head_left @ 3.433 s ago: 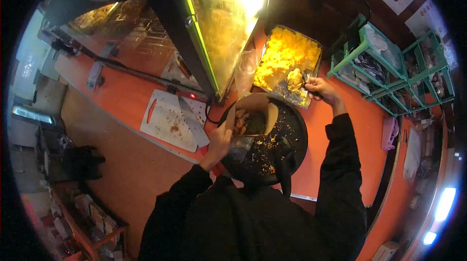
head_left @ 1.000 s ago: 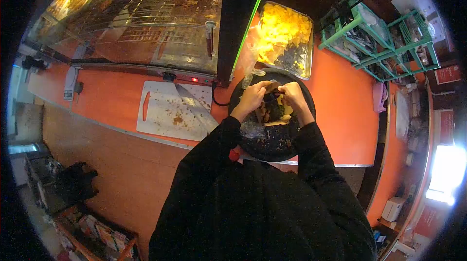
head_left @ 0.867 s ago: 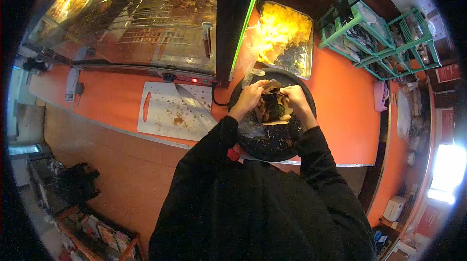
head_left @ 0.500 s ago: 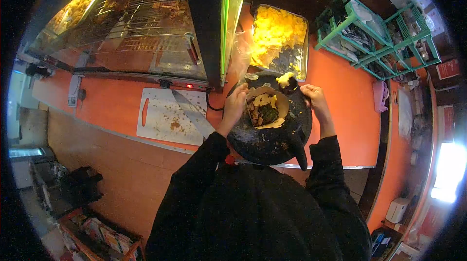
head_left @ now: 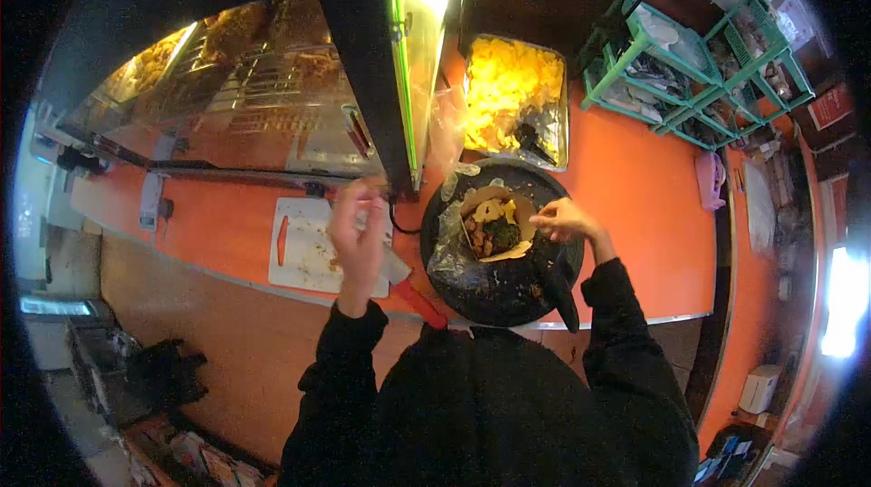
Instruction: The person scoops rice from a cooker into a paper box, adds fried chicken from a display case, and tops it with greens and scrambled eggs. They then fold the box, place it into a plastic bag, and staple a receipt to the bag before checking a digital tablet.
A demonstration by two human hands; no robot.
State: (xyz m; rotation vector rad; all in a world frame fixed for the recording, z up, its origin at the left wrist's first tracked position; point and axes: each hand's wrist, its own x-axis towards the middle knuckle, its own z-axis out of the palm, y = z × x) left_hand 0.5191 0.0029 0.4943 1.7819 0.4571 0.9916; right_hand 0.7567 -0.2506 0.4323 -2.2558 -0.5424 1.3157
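In the head view, looking down at an orange counter (head_left: 649,233), a brown paper wrap (head_left: 515,252) of mixed food (head_left: 494,222), tan and dark green, sits just right of the frame's center, on a wide black round dish (head_left: 494,301). The person's right hand (head_left: 564,219) is at the wrap's right rim, fingers bent and bunched; whether it grips the paper or only hovers beside it cannot be told. The left hand (head_left: 357,237), left of center, is above a white cutting board (head_left: 295,265), fingers loosely curled and blurred; nothing shows in its grasp, but the blur leaves that unsure. Good handling here probably means light fingertips on the paper, the wrap kept upright and its open top level so the loose filling stays in. A crumpled clear plastic bag (head_left: 447,246) lies on the dish's left side, where it could snag a finger. Below the left hand, a red-handled knife (head_left: 419,305) points toward the board, its handle end by the counter's front edge, so a low sweep there risks knocking it. A glass cabinet (head_left: 399,60) limits reach at upper left, and a metal tray (head_left: 566,158) of yellow food stands close behind the dish; the orange surface at right offers the easier path.
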